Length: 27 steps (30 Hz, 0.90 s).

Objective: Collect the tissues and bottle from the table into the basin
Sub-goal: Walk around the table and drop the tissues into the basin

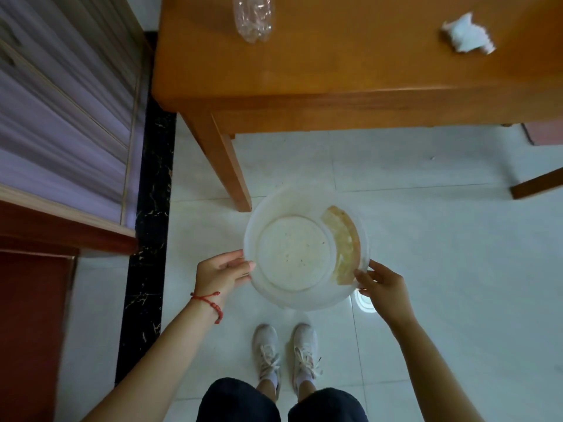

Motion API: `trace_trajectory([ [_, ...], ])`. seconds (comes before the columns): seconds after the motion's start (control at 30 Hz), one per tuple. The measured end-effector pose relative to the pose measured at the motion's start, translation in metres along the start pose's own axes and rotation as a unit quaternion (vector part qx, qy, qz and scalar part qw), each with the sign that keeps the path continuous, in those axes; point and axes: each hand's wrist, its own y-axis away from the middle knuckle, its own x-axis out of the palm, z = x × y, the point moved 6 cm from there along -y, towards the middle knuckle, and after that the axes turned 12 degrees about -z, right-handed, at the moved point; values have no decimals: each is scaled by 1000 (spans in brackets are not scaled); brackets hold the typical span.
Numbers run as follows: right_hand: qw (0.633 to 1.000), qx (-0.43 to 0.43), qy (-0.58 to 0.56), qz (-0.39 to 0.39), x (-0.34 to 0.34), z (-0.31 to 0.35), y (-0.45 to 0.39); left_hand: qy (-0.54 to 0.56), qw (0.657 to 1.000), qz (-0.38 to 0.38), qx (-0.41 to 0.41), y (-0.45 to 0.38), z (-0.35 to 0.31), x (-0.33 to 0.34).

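Note:
I hold a translucent white basin [307,296] over the floor, just in front of the wooden table [335,80]. My left hand [221,271] grips its left rim and my right hand [380,286] grips its right rim. The basin has a speckled bottom and a worn yellowish label on its right inner wall. A crushed clear plastic bottle [253,18] lies at the far left of the tabletop, partly cut off by the frame's top edge. A crumpled white tissue [467,36] lies at the far right of the tabletop.
The table leg [225,166] stands just beyond the basin. A cabinet with slatted purple-grey fronts [61,117] fills the left side. White floor tiles [441,239] stretch to the right, with a black marble strip on the left. My white shoes [286,348] are below the basin.

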Motion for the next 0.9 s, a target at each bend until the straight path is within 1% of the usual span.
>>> trace_trajectory([
  [0.47,997,-24,-46,-57,-76,42,85,21,999,34,18,83,-52,-12],
  [0.57,996,-33,-37,-79,-92,49,94,19,998,47,23,93,-59,-7],
  [0.7,993,-49,-14,-108,-114,55,103,7,999,42,22,102,-64,2],
  [0.9,984,-107,12,-142,-145,61,111,-8,999,47,10,118,-69,25],
])
